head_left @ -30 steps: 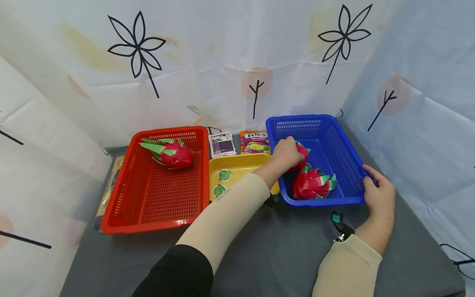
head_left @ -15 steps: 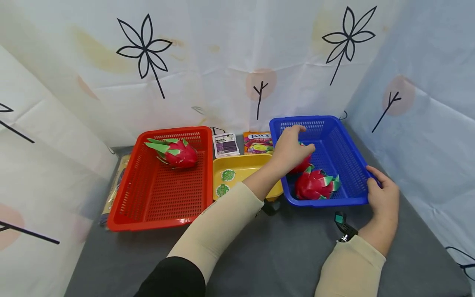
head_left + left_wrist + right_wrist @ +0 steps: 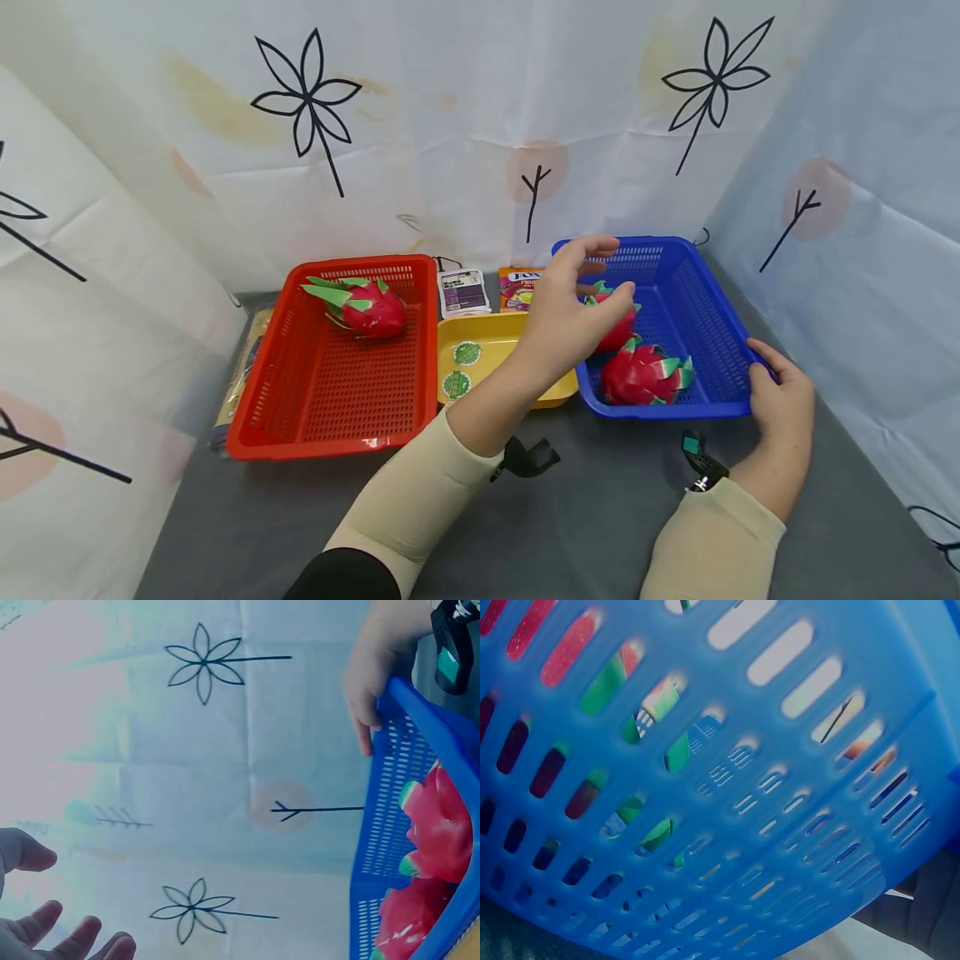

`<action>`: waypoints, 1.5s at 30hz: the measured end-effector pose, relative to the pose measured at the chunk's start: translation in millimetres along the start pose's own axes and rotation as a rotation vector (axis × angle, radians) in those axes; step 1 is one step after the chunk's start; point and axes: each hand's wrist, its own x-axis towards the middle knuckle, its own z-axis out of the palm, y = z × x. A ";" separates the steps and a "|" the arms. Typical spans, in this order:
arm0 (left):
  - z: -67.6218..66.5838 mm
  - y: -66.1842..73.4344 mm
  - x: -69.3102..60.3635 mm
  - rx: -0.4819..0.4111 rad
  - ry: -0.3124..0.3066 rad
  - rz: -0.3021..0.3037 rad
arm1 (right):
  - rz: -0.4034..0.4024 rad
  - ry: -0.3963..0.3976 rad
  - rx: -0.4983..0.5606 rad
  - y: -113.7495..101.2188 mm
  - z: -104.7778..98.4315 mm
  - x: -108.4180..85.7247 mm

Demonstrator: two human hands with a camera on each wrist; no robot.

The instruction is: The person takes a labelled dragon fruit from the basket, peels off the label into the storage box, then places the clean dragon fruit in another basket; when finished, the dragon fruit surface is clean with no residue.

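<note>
Basket point(image 3: 678, 321) (blue) holds dragon fruits point(image 3: 642, 377); right hand point(image 3: 783, 404) grips it.

On the grey tabletop point(image 3: 585, 508), a red rectangular perforated plastic basket point(image 3: 337, 392) stands left, one pink-and-green dragon fruit point(image 3: 378, 312) in its rear part. A blue rectangular perforated plastic basket point(image 3: 701, 325) stands right; in its left part lies a second dragon fruit point(image 3: 641, 377), a third dragon fruit point(image 3: 618, 332) behind it. Between baskets: shallow yellow plastic tray point(image 3: 497, 340). Behind tray: white-and-purple rectangular card point(image 3: 462, 292), left of an orange-and-purple packet point(image 3: 517, 289).

Booth point(image 3: 450, 125) w/ cloth walls point(image 3: 847, 292), grey tbl point(image 3: 585, 517)
</note>
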 end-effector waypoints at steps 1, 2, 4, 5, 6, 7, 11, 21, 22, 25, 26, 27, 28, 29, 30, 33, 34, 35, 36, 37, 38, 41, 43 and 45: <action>-3.8 1.8 -3.2 -0.010 0.010 0.017 | 0.004 -0.003 -0.002 0.0 -0.3 0.2; -7.9 3.5 -6.2 -0.017 0.020 0.032 | 0.006 -0.006 -0.001 0.2 -0.4 0.3; -16.9 6.0 -11.6 -0.015 0.037 0.055 | 0.013 -0.008 0.002 0.5 -0.1 0.3; -21.7 7.3 -14.1 -0.015 0.049 0.064 | 0.014 -0.007 0.004 0.6 0.0 0.3; -26.7 8.7 -16.5 -0.016 0.062 0.071 | 0.013 -0.004 0.006 0.6 0.2 0.2; -31.8 10.0 -18.8 -0.014 0.076 0.079 | 0.012 -0.002 0.004 0.6 0.4 0.1; -52.7 13.6 -28.2 -0.017 0.145 0.096 | 0.003 0.003 -0.001 0.0 0.0 -0.5; -111.5 11.7 -57.0 0.015 0.321 0.116 | -0.010 -0.008 0.014 2.5 -0.9 -0.6; -117.6 11.6 -60.5 0.020 0.341 0.116 | -0.007 -0.008 0.013 2.6 -1.0 -0.3; -135.4 10.7 -71.8 0.045 0.412 0.101 | 0.001 -0.001 0.014 2.5 -1.1 0.5; -141.4 10.6 -76.0 0.039 0.431 0.099 | 0.003 0.002 0.014 2.0 -0.7 0.4; -147.3 10.1 -80.4 0.030 0.447 0.098 | 0.002 0.005 0.013 1.4 -0.2 0.4; -152.7 9.4 -84.8 0.025 0.468 0.093 | 0.002 0.003 0.015 1.5 -0.5 0.7; -158.0 8.7 -89.1 0.016 0.484 0.092 | 0.000 0.003 0.016 1.7 -0.9 1.0; -163.4 7.9 -93.2 -0.003 0.495 0.097 | 0.000 0.002 0.017 1.6 -0.9 1.1; -179.6 3.3 -104.8 -0.052 0.516 0.137 | 0.002 -0.001 0.021 1.8 -1.9 1.0; -185.2 1.0 -108.4 -0.065 0.525 0.157 | 0.006 -0.001 0.026 2.1 -2.4 0.8; -191.2 -1.7 -112.3 -0.080 0.526 0.180 | 0.009 0.000 0.027 2.0 -2.4 0.4; -197.2 -5.0 -116.2 -0.092 0.532 0.204 | 0.013 -0.001 0.028 2.1 -2.7 0.1; -203.1 -8.3 -120.4 -0.100 0.540 0.224 | 0.017 -0.004 0.028 2.6 -3.2 -0.1; -209.1 -11.8 -124.8 -0.107 0.547 0.245 | 0.019 -0.003 0.028 2.9 -3.6 -0.1; -226.2 -22.0 -140.2 -0.117 0.570 0.272 | 0.009 0.003 0.023 3.1 -2.5 0.2; -236.6 -28.4 -151.3 -0.111 0.597 0.258 | 0.004 0.007 0.025 2.8 -1.6 0.9; -246.4 -34.5 -161.9 -0.090 0.635 0.216 | 0.002 0.011 0.033 2.7 -1.0 1.9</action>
